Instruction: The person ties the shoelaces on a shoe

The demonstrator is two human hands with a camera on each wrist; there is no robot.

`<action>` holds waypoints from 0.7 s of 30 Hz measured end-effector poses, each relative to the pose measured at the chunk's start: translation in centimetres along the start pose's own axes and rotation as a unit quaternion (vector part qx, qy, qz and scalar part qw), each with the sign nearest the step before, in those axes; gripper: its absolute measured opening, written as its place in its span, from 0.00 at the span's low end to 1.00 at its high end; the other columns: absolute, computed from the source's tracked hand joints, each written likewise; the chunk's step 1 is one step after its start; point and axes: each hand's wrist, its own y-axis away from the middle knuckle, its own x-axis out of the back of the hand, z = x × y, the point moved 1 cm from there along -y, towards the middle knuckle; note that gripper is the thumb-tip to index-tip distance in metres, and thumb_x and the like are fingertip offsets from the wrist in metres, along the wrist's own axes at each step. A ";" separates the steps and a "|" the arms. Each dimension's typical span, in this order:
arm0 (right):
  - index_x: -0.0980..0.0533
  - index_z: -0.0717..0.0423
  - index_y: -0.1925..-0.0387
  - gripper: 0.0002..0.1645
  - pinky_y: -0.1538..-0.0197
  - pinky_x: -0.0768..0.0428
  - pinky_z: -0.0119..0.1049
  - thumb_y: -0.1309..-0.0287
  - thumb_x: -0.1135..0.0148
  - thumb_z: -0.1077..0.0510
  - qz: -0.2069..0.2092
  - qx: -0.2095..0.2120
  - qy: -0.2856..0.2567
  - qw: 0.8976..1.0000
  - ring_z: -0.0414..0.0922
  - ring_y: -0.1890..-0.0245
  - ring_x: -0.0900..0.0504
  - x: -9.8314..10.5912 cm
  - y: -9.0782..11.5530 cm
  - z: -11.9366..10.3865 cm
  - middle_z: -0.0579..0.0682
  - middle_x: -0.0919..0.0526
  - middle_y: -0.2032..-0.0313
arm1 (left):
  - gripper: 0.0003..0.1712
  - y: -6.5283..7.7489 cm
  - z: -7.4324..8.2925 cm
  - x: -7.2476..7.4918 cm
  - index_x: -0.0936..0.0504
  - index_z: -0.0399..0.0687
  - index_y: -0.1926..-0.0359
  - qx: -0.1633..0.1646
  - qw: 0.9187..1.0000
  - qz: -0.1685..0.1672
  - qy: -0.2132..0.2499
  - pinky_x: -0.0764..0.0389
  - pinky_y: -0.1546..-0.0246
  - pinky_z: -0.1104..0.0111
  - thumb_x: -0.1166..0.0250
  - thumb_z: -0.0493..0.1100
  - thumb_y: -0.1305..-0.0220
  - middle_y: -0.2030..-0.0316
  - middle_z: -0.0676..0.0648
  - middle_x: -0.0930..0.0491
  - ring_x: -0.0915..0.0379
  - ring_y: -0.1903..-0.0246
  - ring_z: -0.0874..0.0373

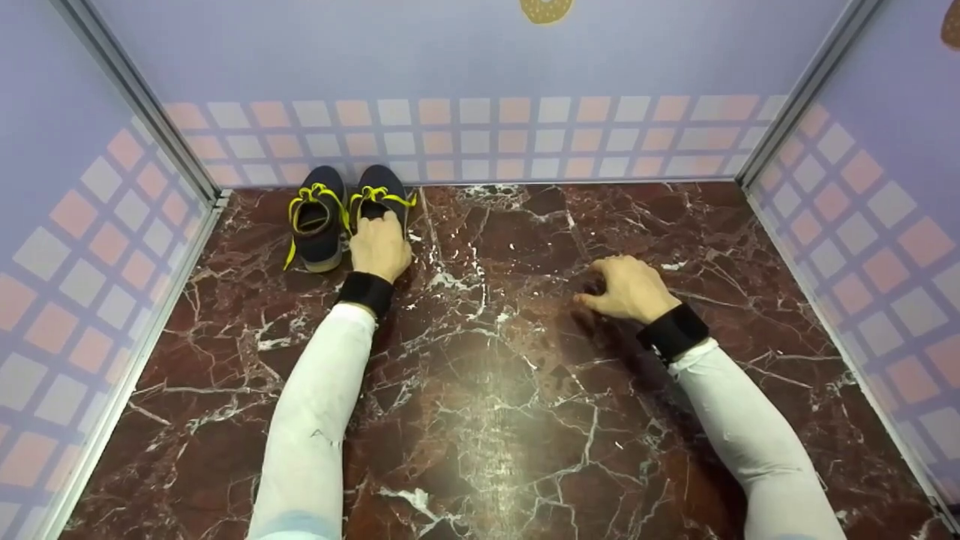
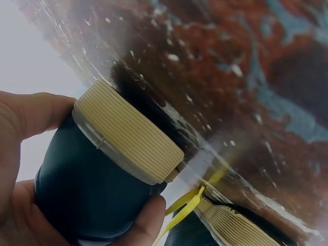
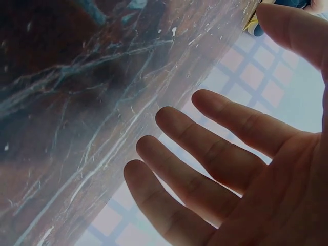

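Note:
Two dark sneakers with yellow laces stand side by side at the back left, toes toward the back wall. My left hand point(image 1: 380, 247) grips the heel of the right-hand sneaker point(image 1: 381, 182), hiding most of its rear. In the left wrist view, thumb and fingers wrap around that dark heel point(image 2: 97, 174), above its cream ribbed sole point(image 2: 128, 133). The left-hand sneaker point(image 1: 324, 244) is untouched beside it. My right hand point(image 1: 634, 289) hovers over the floor right of centre, holding nothing; its fingers point(image 3: 210, 148) are spread and loosely bent in the right wrist view.
The floor point(image 1: 487, 360) is dark red marble with white veins. A lilac back wall point(image 1: 480, 67) with a checked band closes off the far side. Similar panels, the left wall point(image 1: 75, 202) and right wall point(image 1: 885, 187), rise at either side.

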 end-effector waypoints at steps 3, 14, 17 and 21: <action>0.15 0.61 0.38 0.38 0.43 0.12 0.68 0.37 0.23 0.37 0.004 0.002 0.000 1.000 0.69 0.46 0.09 0.0 0.0 -0.1 0.67 0.07 0.47 | 0.24 -0.1 0.1 0.1 0.20 0.32 0.38 -0.002 1.000 0.002 0.003 0.10 0.46 0.35 0.35 0.42 0.29 0.43 0.26 0.12 0.18 0.39 0.30; 0.13 0.62 0.41 0.33 0.42 0.12 0.67 0.36 0.22 0.41 0.020 0.033 -0.031 0.999 0.67 0.48 0.08 -0.3 -0.1 -1.1 0.64 0.06 0.50 | 0.22 0.4 0.1 0.9 0.18 0.31 0.40 -0.001 1.000 0.002 0.005 0.09 0.48 0.34 0.35 0.40 0.30 0.47 0.25 0.11 0.15 0.43 0.29; 0.13 0.62 0.40 0.33 0.39 0.13 0.66 0.36 0.22 0.43 0.026 0.040 -0.041 0.998 0.67 0.47 0.08 -0.4 -0.1 -1.2 0.64 0.06 0.48 | 0.22 0.4 0.4 1.2 0.18 0.30 0.41 -0.008 1.000 0.006 0.005 0.09 0.49 0.34 0.35 0.40 0.31 0.47 0.25 0.11 0.15 0.43 0.28; 0.13 0.62 0.42 0.32 0.40 0.13 0.65 0.37 0.22 0.43 0.033 0.046 -0.046 0.997 0.66 0.49 0.08 -0.6 -0.1 -1.4 0.64 0.05 0.51 | 0.22 0.5 0.8 1.6 0.19 0.29 0.41 -0.013 1.000 0.012 0.008 0.09 0.48 0.34 0.35 0.40 0.31 0.46 0.24 0.11 0.15 0.43 0.27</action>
